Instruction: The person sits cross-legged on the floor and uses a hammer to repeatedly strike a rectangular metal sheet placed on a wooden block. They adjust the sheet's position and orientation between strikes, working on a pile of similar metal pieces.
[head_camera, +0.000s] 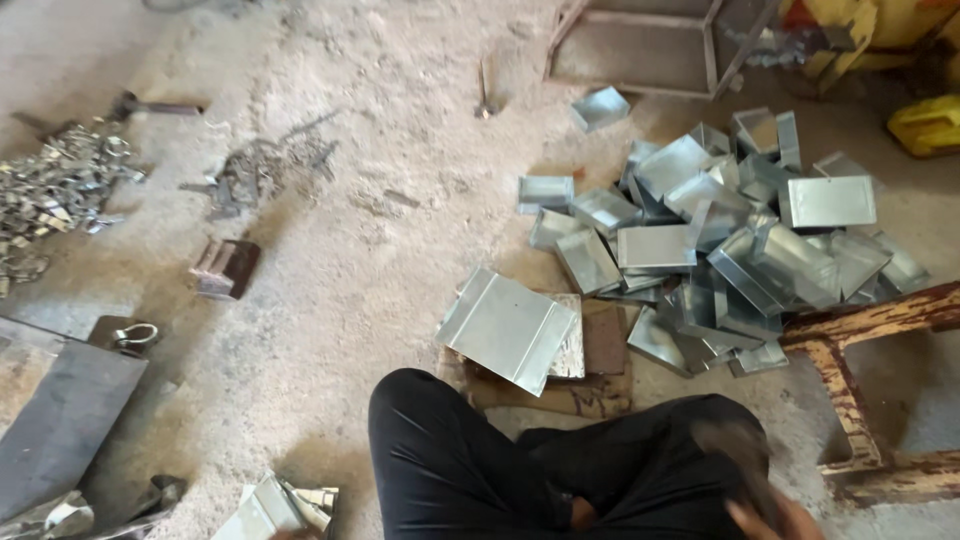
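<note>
I sit cross-legged in black trousers (450, 460) on a dusty floor. Only a blurred part of my right hand (775, 518) shows, at the bottom edge over my right knee. A dark smeared shape (735, 455) lies just above it, and I cannot tell whether the hand grips it. My left hand is out of view. In front of my knees a bent galvanized sheet piece (507, 327) lies tilted on a flat block (590, 345) over brown cardboard.
A heap of folded galvanized trays (730, 235) spreads at the right, against a rusty painted frame (860, 330). More folded metal pieces (280, 505) lie at my left knee. A dark plate (65, 420), scrap metal (55, 190), a small block (225, 268) and a metal frame (650, 45) stand around.
</note>
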